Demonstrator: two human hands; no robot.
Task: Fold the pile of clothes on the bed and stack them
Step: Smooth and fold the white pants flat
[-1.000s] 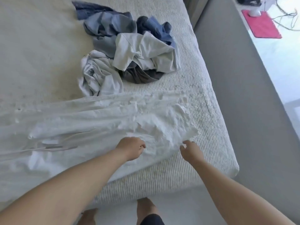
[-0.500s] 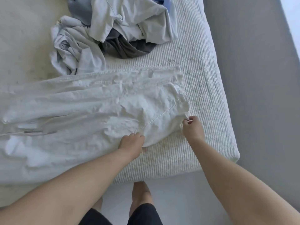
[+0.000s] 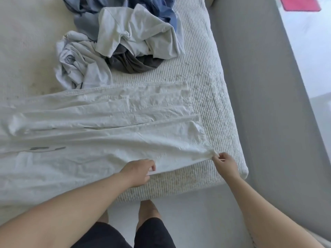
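At lower centre of the frame, left hand (image 3: 138, 171) with knuckles up, fingers (image 3: 151, 166) curled over and pinching the near hem of the white garment (image 3: 100, 126), forearm running in from the lower left corner. Right of centre, low in the frame, right hand (image 3: 226, 164) with thumb and fingertips closed in a pinch on the garment's near right corner, cloth drawn to a taut point there, forearm entering from the lower right corner. Across the middle and left of the frame, the white garment spread flat and creased on the bed (image 3: 215, 97), two long panels side by side, square ends pointing right, short of the mattress edge. At upper centre, the pile of clothes (image 3: 123, 42) unfolded: pale, blue and dark grey pieces heaped together, its lower left edge touching the far seam of the spread garment. At upper right corner, a red mat (image 3: 300, 4) on the floor.
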